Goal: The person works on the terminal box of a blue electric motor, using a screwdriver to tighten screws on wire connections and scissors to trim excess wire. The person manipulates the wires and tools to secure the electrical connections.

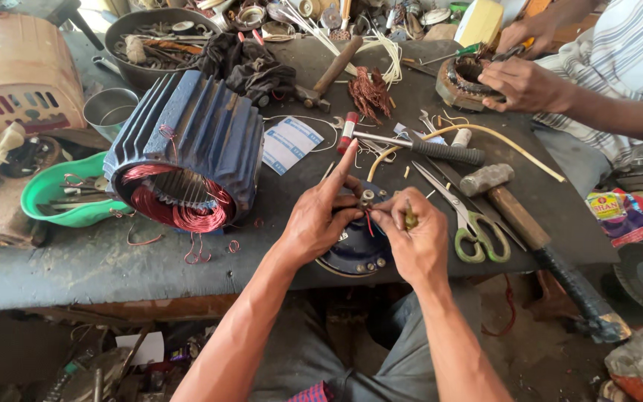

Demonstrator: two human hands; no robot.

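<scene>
Two hands meet over a dark round motor cover (pixel 359 249) at the edge of a cluttered grey workbench (pixel 76 260) (finned blue stator (pixel 187 149) just left). Left hand (pixel 321 216) pinches a small metal fitting (pixel 367 197); right hand (pixel 414 238) is closed around a small yellow-green tool (pixel 409 218).

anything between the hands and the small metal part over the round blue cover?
Nothing visible. The left hand and right hand both have fingertips at the small metal part above the blue cover. The scissors lie off to the side.

Dark grey workbench (pixel 76 268), cluttered floor (pixel 545 350) beneath, bright daylight
</scene>
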